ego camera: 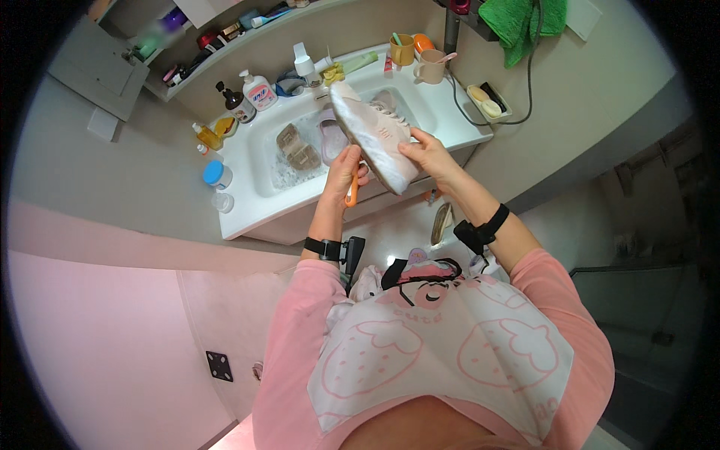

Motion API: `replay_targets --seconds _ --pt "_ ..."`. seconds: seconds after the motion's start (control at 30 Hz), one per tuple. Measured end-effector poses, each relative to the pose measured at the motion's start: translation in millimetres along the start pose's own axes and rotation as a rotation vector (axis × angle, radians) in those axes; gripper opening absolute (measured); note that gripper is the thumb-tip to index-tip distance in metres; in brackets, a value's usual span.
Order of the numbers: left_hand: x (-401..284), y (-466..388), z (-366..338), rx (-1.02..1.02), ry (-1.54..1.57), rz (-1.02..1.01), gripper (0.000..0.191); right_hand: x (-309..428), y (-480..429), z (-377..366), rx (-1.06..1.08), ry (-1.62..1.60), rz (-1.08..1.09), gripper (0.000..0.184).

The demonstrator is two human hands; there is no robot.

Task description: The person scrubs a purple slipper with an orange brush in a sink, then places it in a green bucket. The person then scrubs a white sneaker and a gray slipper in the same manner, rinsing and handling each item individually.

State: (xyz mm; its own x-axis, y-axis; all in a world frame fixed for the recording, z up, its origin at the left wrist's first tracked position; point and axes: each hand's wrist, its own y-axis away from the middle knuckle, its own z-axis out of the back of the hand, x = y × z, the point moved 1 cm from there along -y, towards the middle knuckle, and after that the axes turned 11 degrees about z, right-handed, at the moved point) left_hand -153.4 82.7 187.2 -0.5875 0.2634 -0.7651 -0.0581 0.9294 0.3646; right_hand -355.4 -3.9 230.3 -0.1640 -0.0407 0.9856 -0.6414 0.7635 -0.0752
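Note:
A pale pink and white lace-up sneaker (378, 138) is raised over the front of the white washbasin (256, 188), tilted with its sole edge toward the left. My right hand (430, 157) grips it on the right side, thumb on the upper. In my left hand (343, 174) is an orange-handled tool (352, 191); its working end is hidden. The left fingers are also up against the sole edge. Below, in sudsy water, lie a brown, soaked shoe-like item (298, 147) and a lavender plastic item (333, 138), partly covered by the sneaker.
Pump bottles (260, 90) and a blue-lidded jar (217, 174) line the basin's left and back edges. Two mugs (432, 66) stand at the back right, near a wall-mounted soap holder (488, 103). A black cable (531, 73) hangs there. Another shoe (441, 224) is on the floor below.

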Motion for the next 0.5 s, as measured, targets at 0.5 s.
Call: replay_targets --seconds 0.5 --pt "-12 -35 67 -0.352 0.11 -0.018 0.056 -42 -158 97 -0.186 0.397 -0.171 0.033"
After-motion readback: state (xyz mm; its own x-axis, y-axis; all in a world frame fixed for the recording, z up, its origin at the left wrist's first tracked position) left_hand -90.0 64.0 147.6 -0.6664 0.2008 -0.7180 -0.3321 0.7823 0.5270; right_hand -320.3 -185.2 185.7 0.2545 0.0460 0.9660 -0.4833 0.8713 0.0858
